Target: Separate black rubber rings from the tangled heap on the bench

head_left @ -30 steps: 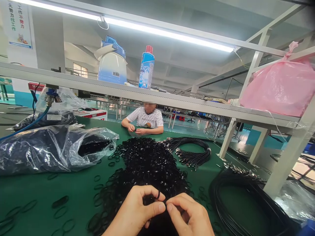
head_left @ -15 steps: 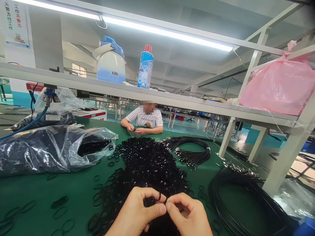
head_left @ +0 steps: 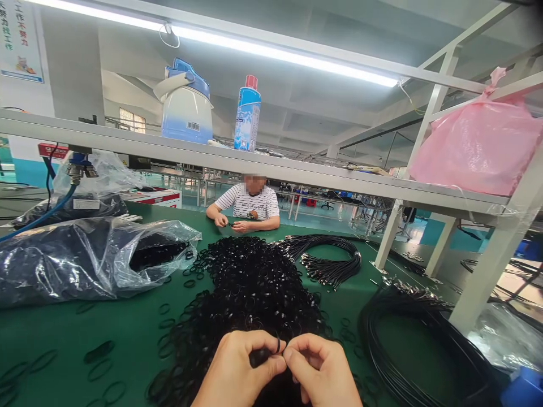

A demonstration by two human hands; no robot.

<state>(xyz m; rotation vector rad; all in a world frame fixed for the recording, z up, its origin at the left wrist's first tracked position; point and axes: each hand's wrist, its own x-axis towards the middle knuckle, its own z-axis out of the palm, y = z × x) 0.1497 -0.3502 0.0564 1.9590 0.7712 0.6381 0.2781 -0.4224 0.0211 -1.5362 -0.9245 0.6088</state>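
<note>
Ring (head_left: 278, 344), small, black, rubbery, pinched between fingertips of left hand (head_left: 237, 370) and right hand (head_left: 324, 373).

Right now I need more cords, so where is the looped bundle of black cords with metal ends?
In the head view, the looped bundle of black cords lies on the green table, right of centre, just beyond the pile of black rubber rings and in front of the seated person.

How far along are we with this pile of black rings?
Nothing clearly finished shows. In hand: the left hand and right hand pinch one black ring between their fingertips. Left: the big heap of rings on the green table, stray ones beside it, the full plastic bag and the cable bundles.
</note>
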